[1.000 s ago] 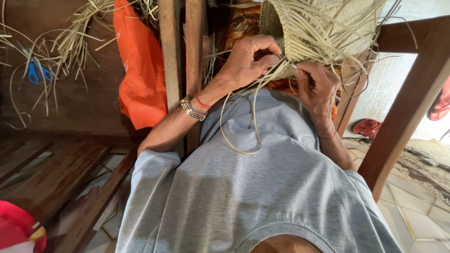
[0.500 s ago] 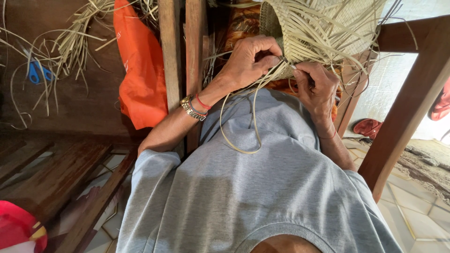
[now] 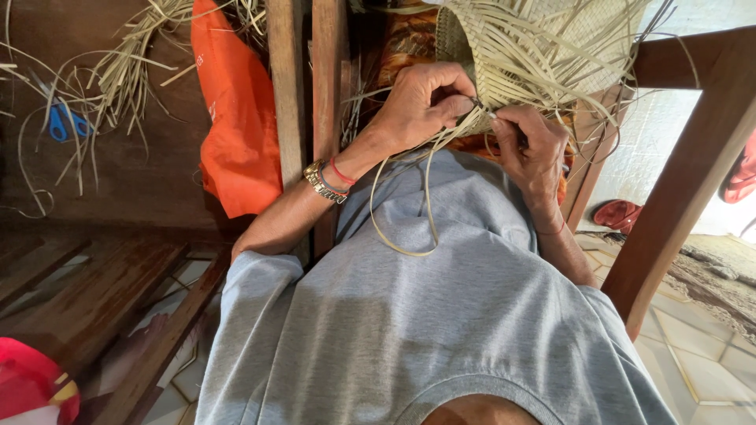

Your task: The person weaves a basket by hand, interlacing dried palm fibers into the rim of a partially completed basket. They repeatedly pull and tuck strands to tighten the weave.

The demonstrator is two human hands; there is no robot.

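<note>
- Half-woven straw basket [image 3: 543, 47] at top centre, held against the lap, loose pale strips fanning out from its edge.
- Left hand [image 3: 421, 98] curled over the lower rim, fingers together, pinching a strip against the weave.
- Right hand [image 3: 531, 145] just beside it, fingertips closed on another strip at the same spot.
- One long strip [image 3: 402, 236] looping down over the grey shirt [image 3: 425, 315].
- Metal watch [image 3: 323, 181] and red thread on the left wrist.
- Exact crossing of strips under the fingers hidden; top of the basket cut off by the frame edge.
- Further out: orange bag [image 3: 236, 118], wooden posts [image 3: 287, 86], blue scissors [image 3: 63, 122] among scattered straw.
- Compared with half a second ago, hardly any change: same grip, same basket position.
</note>
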